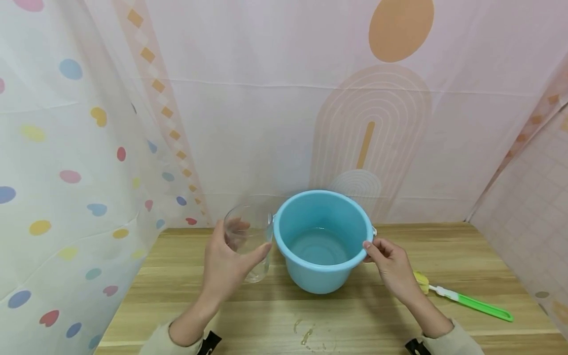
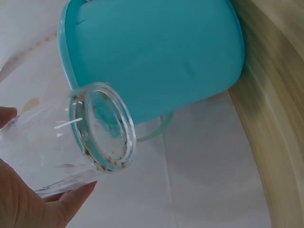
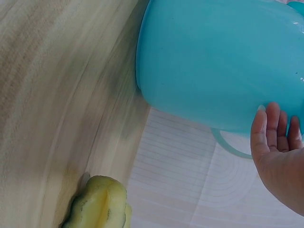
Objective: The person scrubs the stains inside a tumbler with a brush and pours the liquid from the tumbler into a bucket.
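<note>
My left hand (image 1: 226,271) holds a clear glass cup (image 1: 261,268) from its left side, thumb across the front and fingers behind. In the left wrist view, brown specks ring the thick base of the cup (image 2: 105,130). Just right of it stands a light blue bucket (image 1: 316,280), upright, with shallow clear water (image 1: 320,246) at its bottom. My right hand (image 1: 392,266) pinches the bucket's right rim, thumb on top and fingers against the outside wall, as the right wrist view also shows.
A bottle brush (image 1: 475,301) with a green handle and yellow sponge head (image 3: 97,204) lies right of my right hand. Wet spots (image 1: 307,336) mark the wooden table (image 1: 168,296) near the front. A patterned curtain (image 1: 248,123) hangs behind and at the left.
</note>
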